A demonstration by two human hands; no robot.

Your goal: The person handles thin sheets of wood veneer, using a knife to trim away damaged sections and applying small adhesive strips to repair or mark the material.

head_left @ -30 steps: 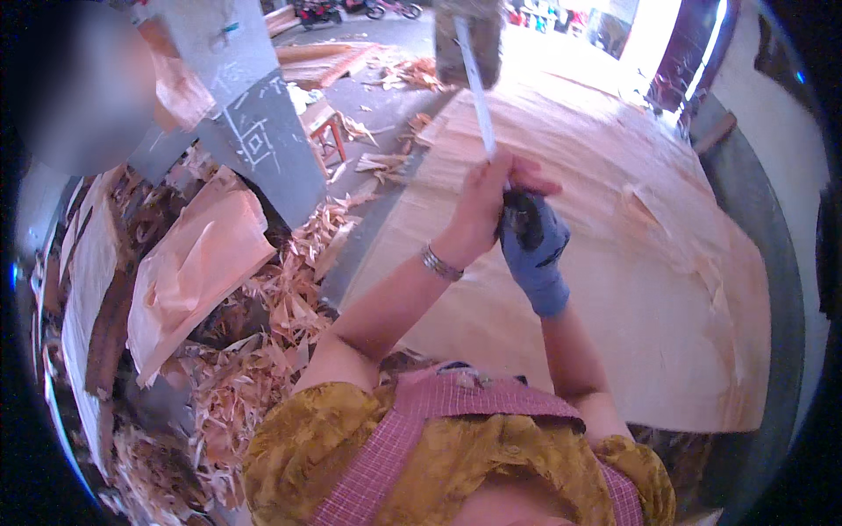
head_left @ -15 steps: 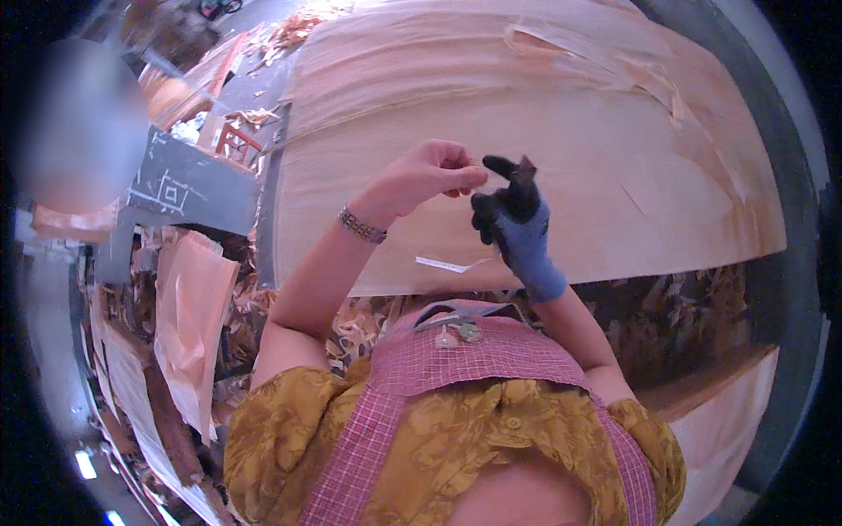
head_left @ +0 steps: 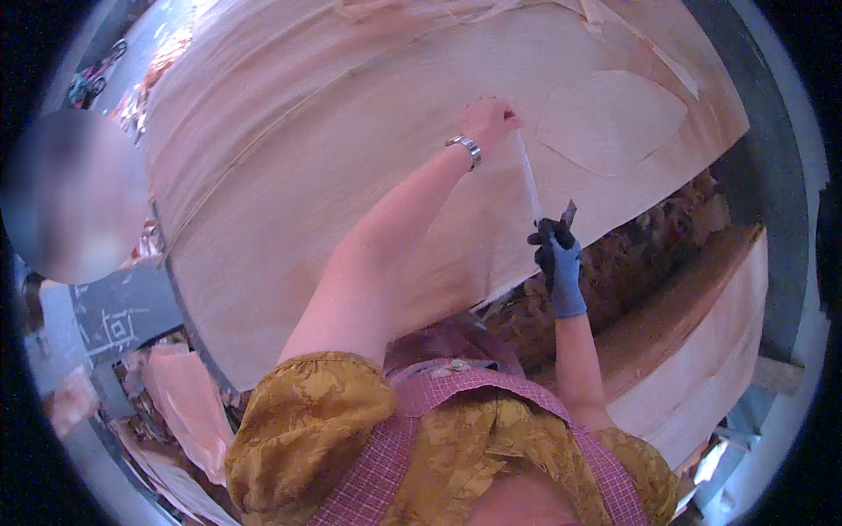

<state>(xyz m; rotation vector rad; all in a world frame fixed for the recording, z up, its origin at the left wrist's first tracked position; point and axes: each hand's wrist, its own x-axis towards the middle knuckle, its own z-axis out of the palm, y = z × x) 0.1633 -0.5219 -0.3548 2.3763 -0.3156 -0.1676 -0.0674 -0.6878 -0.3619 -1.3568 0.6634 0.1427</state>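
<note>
A large stack of thin, pale wood veneer sheets (head_left: 368,210) spreads in front of me. My left hand (head_left: 489,121), bare with a metal watch (head_left: 467,151) on its wrist, is down at the top sheet with its fingers closed at the far end of a narrow white tape strip (head_left: 528,175). The strip runs taut toward me into my right hand (head_left: 556,247), which wears a blue glove with black fingers and is closed on the near end. A small dark flat piece (head_left: 569,212), perhaps a blade, sticks up from the gloved fingers.
A rounded veneer outline (head_left: 614,123) lies right of my left hand. Brown veneer scraps (head_left: 640,237) fill the gap below the stack's near right edge. Another veneer pile (head_left: 693,342) stands right. A dark board with chalk marks (head_left: 118,324) and a blurred person (head_left: 74,197) are left.
My hands were close together; now the left reaches far forward and the right is lower and nearer me. The white strip, previously dangling near the edge, is stretched between them. The view has turned.
</note>
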